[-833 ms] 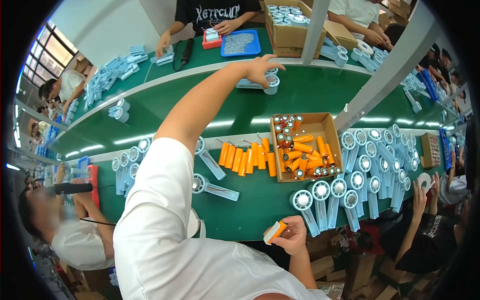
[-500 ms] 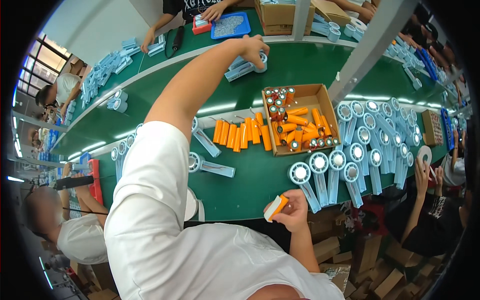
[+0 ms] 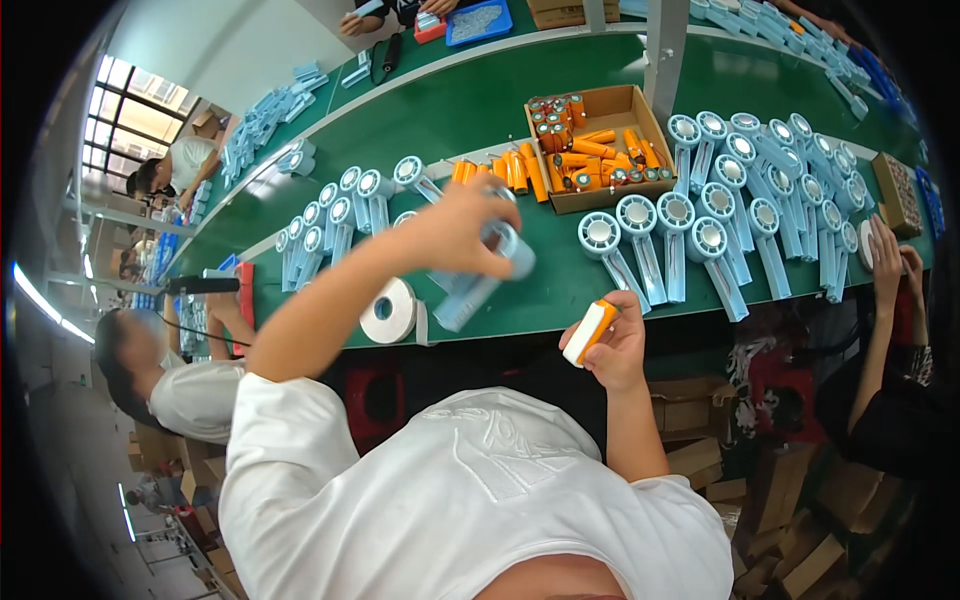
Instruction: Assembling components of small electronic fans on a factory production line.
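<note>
Orange battery in right hand; others in cardboard box.

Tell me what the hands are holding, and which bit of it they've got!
The left hand grips at least one fan by its round head, though it's blurry. The right hand pinches a battery by its sides, between thumb and fingers.

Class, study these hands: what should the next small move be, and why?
Probably the left hand should lower the light-blue fan body onto the bare stretch of green bench nearby. It appears held above the bench, and the right hand is occupied with an orange cell bearing a white strip, so setting it down would free a hand.
</note>
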### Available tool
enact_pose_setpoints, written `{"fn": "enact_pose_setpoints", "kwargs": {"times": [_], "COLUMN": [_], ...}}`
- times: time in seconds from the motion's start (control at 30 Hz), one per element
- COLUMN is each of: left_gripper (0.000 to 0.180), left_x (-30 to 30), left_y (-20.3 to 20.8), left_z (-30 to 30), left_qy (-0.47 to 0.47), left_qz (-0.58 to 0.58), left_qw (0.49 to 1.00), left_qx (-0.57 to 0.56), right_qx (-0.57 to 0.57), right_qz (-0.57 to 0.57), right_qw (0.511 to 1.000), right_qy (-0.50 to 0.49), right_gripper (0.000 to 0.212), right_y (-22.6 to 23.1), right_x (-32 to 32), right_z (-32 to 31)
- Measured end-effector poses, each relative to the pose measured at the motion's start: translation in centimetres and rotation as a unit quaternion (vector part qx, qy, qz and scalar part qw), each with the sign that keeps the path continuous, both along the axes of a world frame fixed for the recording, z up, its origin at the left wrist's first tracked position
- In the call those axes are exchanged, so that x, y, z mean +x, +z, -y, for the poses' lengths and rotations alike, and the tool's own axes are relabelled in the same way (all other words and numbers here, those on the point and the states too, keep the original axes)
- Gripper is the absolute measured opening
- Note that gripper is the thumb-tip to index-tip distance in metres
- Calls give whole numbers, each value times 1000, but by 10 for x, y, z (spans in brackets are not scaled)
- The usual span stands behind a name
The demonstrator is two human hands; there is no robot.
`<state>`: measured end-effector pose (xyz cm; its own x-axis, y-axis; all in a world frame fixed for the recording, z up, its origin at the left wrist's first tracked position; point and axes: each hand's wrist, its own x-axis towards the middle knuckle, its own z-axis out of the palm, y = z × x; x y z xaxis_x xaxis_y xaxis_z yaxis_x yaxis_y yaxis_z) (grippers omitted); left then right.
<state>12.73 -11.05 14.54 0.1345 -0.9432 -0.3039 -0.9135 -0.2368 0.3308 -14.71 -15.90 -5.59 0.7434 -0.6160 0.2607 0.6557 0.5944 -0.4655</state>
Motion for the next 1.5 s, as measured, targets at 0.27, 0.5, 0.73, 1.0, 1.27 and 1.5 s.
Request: {"fn": "enact_pose_setpoints", "kwargs": {"times": [0.27, 0.5, 0.73, 1.0, 1.27, 1.5], "left_gripper": [42, 34, 42, 38, 45, 49], "left_x": [-73, -70, -63, -61, 42, 45], "left_y": [-48, -88, -98, -121, -126, -131], "left_z": [28, 3, -42, -102, -271, -290], "left_qy": [77, 99, 187, 90, 142, 168], "left_qz": [59, 113, -96, -56, 113, 138], "left_qw": [994, 977, 961, 925, 942, 943], "left_qx": [-57, -152, -180, -364, -282, -253], "right_qx": [19, 25, 48, -42, -88, -195], "right_qz": [-109, -181, -125, -245, -316, -315], "right_qw": [994, 981, 974, 918, 913, 913], "right_qy": [12, -65, -184, -309, -244, -173], "right_gripper": [76, 73, 69, 63, 58, 61], "right_y": [11, 20, 10, 20, 49, 77], "right_x": [-23, 5, 22, 20, 25, 77], "right_z": [-20, -17, -22, -9, -45, -96]}}
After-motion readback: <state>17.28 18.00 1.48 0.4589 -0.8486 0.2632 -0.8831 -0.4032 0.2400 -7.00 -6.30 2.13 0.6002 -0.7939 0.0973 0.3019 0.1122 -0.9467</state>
